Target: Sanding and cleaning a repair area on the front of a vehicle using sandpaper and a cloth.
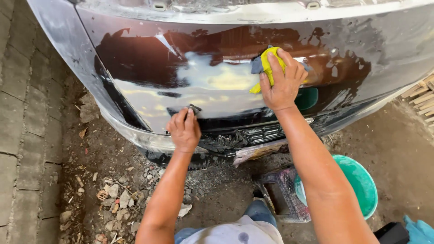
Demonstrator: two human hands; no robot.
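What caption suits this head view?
Right hand presses yellow cloth on wet car panel; left hand holds dark pad.

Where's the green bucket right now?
The green bucket sits on the ground at lower right of the head view, under the right forearm, beside a dark crate, below the wet car panel.

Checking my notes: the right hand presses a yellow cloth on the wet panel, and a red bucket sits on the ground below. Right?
Not quite: the bucket is green, not red, as the head view shows. The right hand does press a yellow cloth on the wet panel.
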